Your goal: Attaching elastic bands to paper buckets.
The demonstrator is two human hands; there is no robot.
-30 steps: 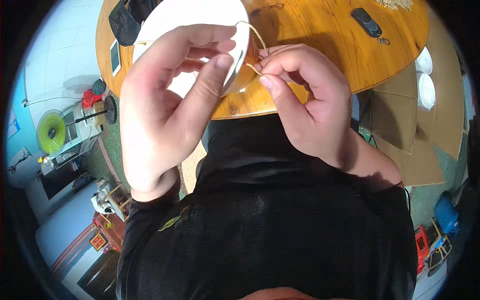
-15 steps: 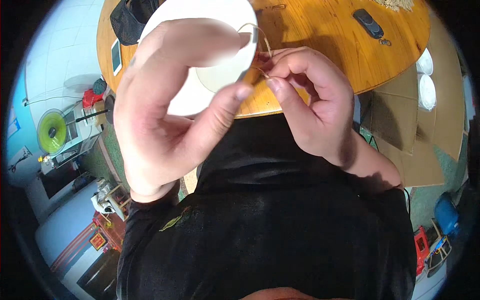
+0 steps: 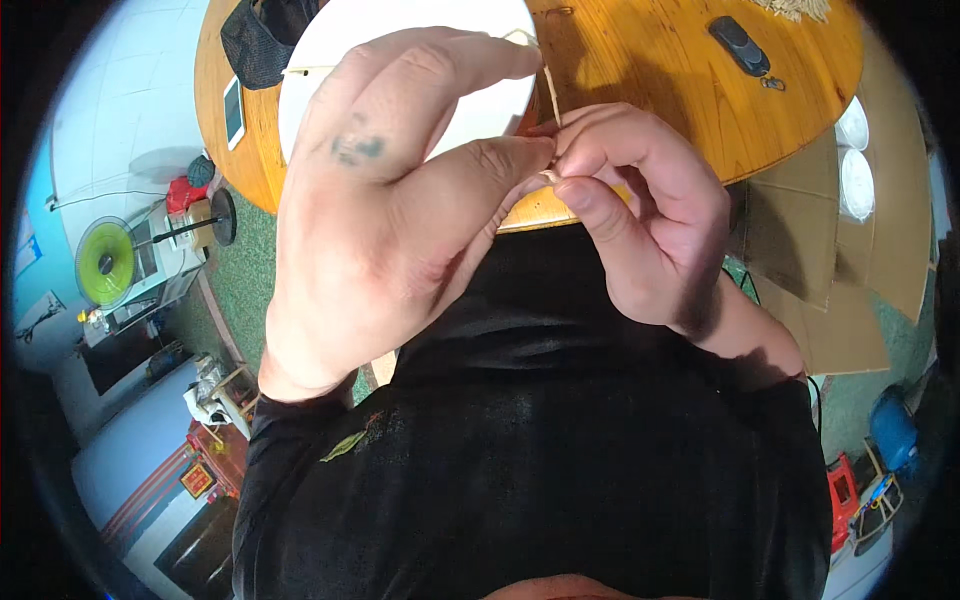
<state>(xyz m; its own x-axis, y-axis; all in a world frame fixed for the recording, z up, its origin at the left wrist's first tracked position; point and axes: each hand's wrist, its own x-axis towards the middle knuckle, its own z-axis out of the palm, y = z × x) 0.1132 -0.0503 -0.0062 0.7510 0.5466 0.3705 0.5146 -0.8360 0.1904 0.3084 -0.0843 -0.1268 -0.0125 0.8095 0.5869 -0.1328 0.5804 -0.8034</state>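
My left hand (image 3: 370,220) is raised over the table's near edge, with thumb and fingertips closed on a thin tan string (image 3: 553,95). The string runs from its index fingertip down to my right hand (image 3: 655,205), which pinches it between thumb and bent fingers. The two hands meet there, and a small light loop or knot shows between the thumbs. Behind my left hand a white round plate-like piece (image 3: 430,14) is partly hidden. A short bit of string sticks out at its left edge. Whether my left hand also supports this piece cannot be seen.
The round wooden table (image 3: 690,120) carries a black mesh bag (image 3: 255,45), a white phone (image 3: 233,112), a dark key fob (image 3: 738,45) and beige fringe (image 3: 790,8). Cardboard (image 3: 790,235) and white round pieces (image 3: 855,183) lie at right. A green fan (image 3: 105,263) stands at left.
My left hand has turned and moved right, its thumb now meeting my right fingers at the string. The white piece has shifted slightly right. My right hand has moved slightly right and down.
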